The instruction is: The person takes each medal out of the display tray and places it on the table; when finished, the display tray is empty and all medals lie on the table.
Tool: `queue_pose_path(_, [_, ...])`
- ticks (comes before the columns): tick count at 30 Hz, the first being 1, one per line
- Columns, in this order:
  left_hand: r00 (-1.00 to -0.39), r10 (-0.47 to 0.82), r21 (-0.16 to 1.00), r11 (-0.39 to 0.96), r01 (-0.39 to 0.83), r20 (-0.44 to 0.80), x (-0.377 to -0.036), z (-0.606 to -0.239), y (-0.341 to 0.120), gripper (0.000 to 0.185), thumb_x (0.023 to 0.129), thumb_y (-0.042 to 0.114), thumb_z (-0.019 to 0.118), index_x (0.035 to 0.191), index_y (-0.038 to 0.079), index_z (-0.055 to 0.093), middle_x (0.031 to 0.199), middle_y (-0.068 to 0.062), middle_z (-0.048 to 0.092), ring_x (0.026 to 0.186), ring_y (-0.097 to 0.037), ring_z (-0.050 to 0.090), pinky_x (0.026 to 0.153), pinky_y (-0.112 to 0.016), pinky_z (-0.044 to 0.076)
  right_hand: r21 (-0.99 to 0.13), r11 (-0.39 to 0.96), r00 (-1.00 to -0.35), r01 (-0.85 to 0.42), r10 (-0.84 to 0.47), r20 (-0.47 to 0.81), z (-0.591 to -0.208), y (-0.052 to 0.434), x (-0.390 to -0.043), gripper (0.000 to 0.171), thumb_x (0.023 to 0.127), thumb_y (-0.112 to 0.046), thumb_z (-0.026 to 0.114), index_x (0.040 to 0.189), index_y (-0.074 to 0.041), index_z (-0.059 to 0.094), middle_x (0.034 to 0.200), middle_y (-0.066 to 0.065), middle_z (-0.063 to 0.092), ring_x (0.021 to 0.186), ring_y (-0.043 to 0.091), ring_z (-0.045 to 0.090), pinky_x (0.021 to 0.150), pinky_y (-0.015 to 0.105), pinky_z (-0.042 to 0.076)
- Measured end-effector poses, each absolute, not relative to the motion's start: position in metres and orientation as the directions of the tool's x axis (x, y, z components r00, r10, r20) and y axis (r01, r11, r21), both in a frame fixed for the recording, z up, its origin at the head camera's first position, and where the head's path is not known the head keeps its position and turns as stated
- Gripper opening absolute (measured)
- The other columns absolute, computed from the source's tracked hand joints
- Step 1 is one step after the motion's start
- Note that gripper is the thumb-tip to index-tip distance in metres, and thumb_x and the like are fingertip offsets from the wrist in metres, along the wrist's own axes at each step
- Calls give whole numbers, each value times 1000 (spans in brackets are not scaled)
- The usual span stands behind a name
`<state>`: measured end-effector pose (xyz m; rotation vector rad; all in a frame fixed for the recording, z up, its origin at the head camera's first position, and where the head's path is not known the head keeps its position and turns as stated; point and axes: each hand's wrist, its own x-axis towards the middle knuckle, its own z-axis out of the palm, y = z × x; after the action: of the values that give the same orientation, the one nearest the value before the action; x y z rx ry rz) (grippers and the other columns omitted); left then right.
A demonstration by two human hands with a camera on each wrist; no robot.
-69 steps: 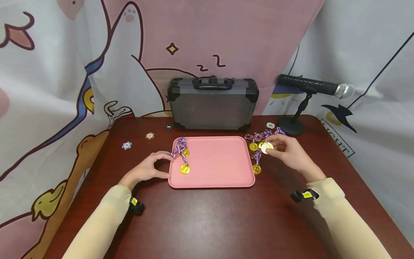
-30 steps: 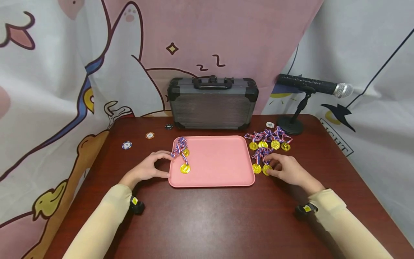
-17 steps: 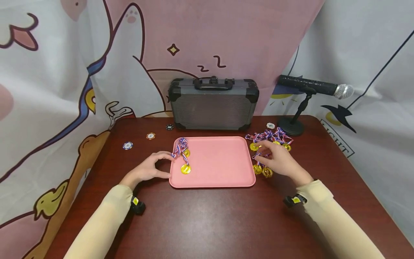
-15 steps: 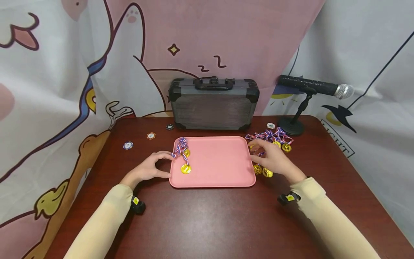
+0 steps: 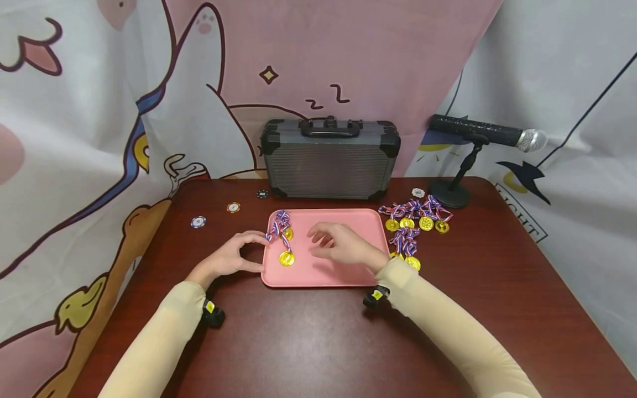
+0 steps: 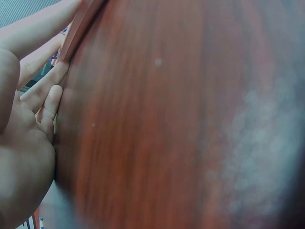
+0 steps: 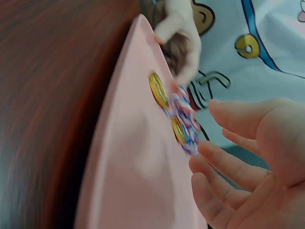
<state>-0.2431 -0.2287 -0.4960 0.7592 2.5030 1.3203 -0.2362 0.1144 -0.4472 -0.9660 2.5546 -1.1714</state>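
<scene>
On the dark wooden table lies a pink tray (image 5: 348,221). My left hand (image 5: 229,255) touches its left edge, thumb and fingers spread apart. Two gold medals with striped ribbons rest inside near that edge: a front medal (image 5: 286,258) and one behind it (image 5: 288,234). Over the tray's middle hovers my right hand (image 5: 343,244), holding nothing, its fingers loosely bent toward the medals. The right wrist view shows this right hand (image 7: 257,176) apart from the tray. Right of the tray sit several more medals (image 5: 426,223) with tangled ribbons (image 5: 405,240); my right forearm partly hides the front ones.
A grey hard case (image 5: 330,166) stands upright behind the tray. At the back right is a microphone (image 5: 483,131) on a black stand (image 5: 450,193). Poker chips lie about: a blue one (image 5: 198,221), an orange one (image 5: 233,207), a black one (image 5: 262,194) and a white one (image 5: 418,192).
My right hand set down a medal in the group right of the tray, let go and moved left over the tray. My left hand has stayed at the tray's edge.
</scene>
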Motion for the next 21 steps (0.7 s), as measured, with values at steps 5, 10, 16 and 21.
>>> queue_pose_path(5, [-836, 546, 815, 455, 358, 62, -244, -496, -228, 55, 75, 22, 97, 125, 14, 74, 143, -10, 61, 139, -33, 46, 118, -60, 27, -748, 447, -729, -490, -681, 71, -455, 83, -238, 35, 94, -9, 79, 127, -2, 68, 114, 16, 75, 105, 28, 73, 95, 39, 59])
queue_pose_path(10, [-832, 551, 813, 455, 362, 62, -243, -496, -229, 55, 76, 21, 97, 125, 14, 74, 143, -10, 61, 139, -33, 46, 118, -60, 26, -692, 481, -691, -539, -722, 36, -463, 64, -238, 36, 93, -13, 79, 127, -8, 70, 106, 7, 75, 97, 20, 71, 92, 33, 56])
queue_pose_path(16, [-822, 563, 823, 426, 375, 84, -244, -496, -229, 55, 76, 17, 96, 125, 12, 74, 143, -14, 62, 139, -34, 47, 119, -61, 27, -560, 540, -680, -629, -731, 59, -473, 51, -242, 30, 93, -19, 78, 122, -14, 74, 81, -2, 67, 78, 12, 57, 76, 28, 46])
queue_pose_path(21, [-829, 555, 825, 437, 359, 67, -244, -496, -229, 54, 76, 19, 96, 125, 14, 74, 143, -12, 61, 140, -33, 46, 119, -60, 26, -493, 598, -703, -632, -710, 39, -472, 45, -240, 25, 91, -22, 82, 115, -17, 76, 75, -5, 60, 77, 12, 52, 74, 29, 42])
